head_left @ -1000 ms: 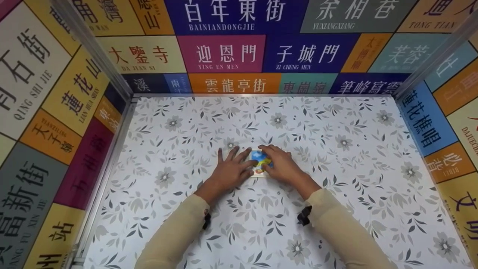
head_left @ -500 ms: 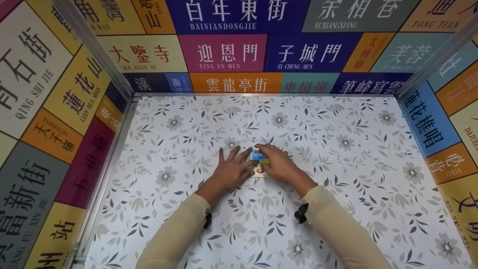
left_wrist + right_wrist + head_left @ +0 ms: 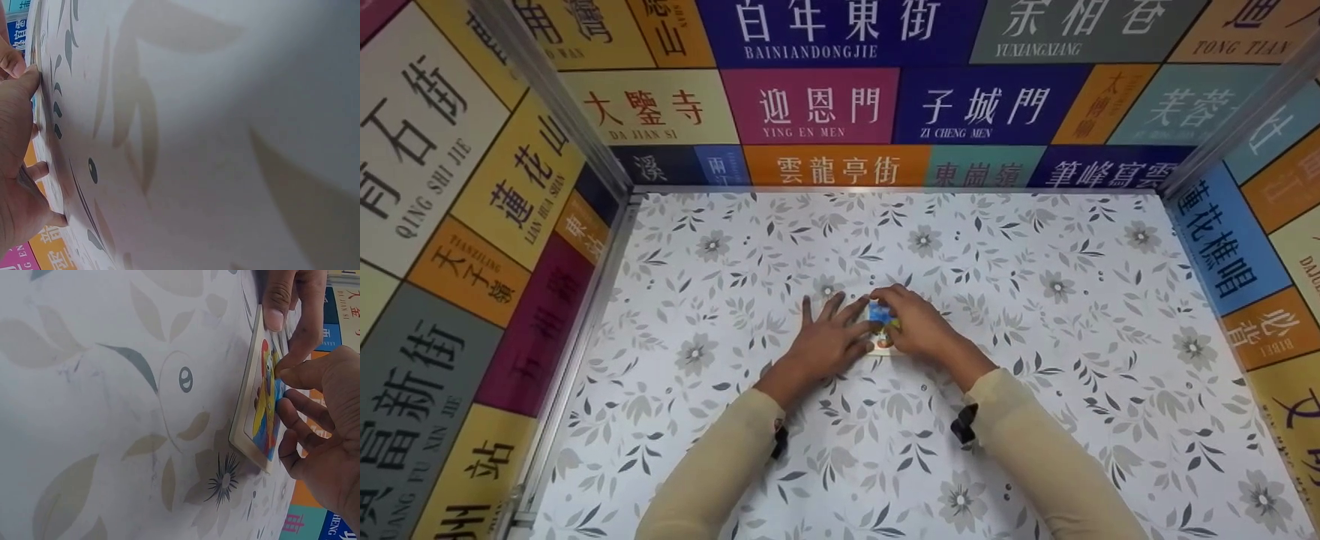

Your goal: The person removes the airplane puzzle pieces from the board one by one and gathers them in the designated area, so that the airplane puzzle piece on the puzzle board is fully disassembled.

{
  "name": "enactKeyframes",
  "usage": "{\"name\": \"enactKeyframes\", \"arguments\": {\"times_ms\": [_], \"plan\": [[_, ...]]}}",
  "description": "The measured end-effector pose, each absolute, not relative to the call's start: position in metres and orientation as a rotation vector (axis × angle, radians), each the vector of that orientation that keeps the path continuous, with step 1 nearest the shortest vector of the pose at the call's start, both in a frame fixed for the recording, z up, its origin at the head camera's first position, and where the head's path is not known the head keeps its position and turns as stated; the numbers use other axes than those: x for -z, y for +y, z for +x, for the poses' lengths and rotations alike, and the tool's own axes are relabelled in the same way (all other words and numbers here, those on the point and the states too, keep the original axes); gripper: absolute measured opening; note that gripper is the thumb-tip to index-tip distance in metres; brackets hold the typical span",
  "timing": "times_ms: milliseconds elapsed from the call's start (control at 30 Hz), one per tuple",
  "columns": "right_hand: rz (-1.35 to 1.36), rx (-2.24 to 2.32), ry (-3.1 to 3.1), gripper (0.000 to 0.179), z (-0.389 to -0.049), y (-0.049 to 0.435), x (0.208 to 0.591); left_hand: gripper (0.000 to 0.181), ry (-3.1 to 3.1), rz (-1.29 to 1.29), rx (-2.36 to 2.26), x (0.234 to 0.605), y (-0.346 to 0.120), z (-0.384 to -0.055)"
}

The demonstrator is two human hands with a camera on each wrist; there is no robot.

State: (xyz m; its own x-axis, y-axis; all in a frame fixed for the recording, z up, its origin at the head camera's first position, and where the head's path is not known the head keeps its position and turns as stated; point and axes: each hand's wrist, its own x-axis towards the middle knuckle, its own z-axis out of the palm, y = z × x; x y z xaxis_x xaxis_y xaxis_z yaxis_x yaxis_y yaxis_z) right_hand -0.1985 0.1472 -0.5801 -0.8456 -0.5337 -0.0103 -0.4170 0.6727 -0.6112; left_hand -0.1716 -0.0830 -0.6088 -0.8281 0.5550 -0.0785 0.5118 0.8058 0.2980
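Note:
A small wooden picture puzzle point(image 3: 256, 433) lies flat on the table, its pale wooden rim framing a bright blue, yellow and red picture. My left hand point(image 3: 826, 341) spreads its fingers at the puzzle's left side. In the right wrist view, the left thumb point(image 3: 274, 315) rests on the rim while another left finger reaches onto the picture. My right hand point(image 3: 922, 324) curls over the right side and pinches a small blue puzzle piece point(image 3: 280, 395) between thumb and fingertips. The right hand hides much of the picture. Only the left hand's edge shows in the left wrist view.
A white cloth with grey flowers and leaves covers the table point(image 3: 735, 247). Panels with coloured Chinese signs point(image 3: 810, 105) stand along the back and both sides, joined by metal corner posts. Dark wrist straps point(image 3: 964, 425) sit at both sleeve cuffs.
My right hand has shifted slightly left over the puzzle, and its fingers have drawn closer around the blue part. The left hand stays nearly still; the view has shifted a little.

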Motion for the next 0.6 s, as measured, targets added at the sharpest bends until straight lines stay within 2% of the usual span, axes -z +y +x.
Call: {"name": "enactKeyframes", "arguments": {"times_ms": [600], "plan": [[-0.852,0.928,2.740,0.059,-0.200,0.146,0.590,0.050,2.839,0.826,-0.350,0.607,-0.082,-0.170]]}}
